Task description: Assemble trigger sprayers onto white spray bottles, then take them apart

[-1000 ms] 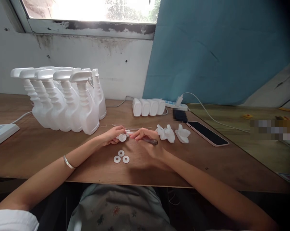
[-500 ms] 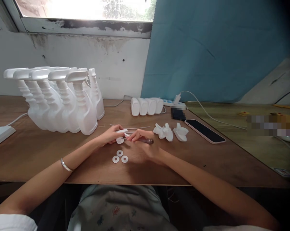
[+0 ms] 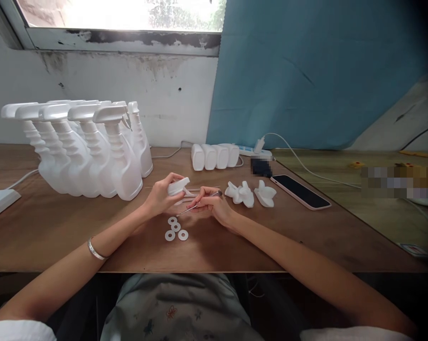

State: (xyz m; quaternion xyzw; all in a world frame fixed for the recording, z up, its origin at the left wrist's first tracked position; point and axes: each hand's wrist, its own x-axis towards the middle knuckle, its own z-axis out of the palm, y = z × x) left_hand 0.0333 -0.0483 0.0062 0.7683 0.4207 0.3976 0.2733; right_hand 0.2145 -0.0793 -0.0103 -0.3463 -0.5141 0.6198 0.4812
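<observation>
My left hand (image 3: 161, 193) is closed around a white trigger sprayer head (image 3: 177, 186), lifted a little above the table and tilted. Pinched in my right hand (image 3: 215, 205) is a thin metal pick (image 3: 187, 210) with a dark handle. Its tip points down and left, close to several flat white washers (image 3: 183, 235) that lie in front of my hands. Whether the tip touches the upper washer I cannot tell. Thin clear tubes (image 3: 195, 190) lie behind and between my hands, partly hidden by them.
White spray bottles (image 3: 123, 166) with sprayer heads stand packed at the left. A row of white plastic pieces (image 3: 210, 157) is at the back, before a power strip (image 3: 247, 150). Curved white pieces (image 3: 265, 194) and a phone (image 3: 302, 192) lie right. Another power strip (image 3: 2, 201) sits far left.
One more washer now lies on the table beside the others. My left hand has raised and tilted the sprayer head. The pick has swung so its tip points down toward the washers.
</observation>
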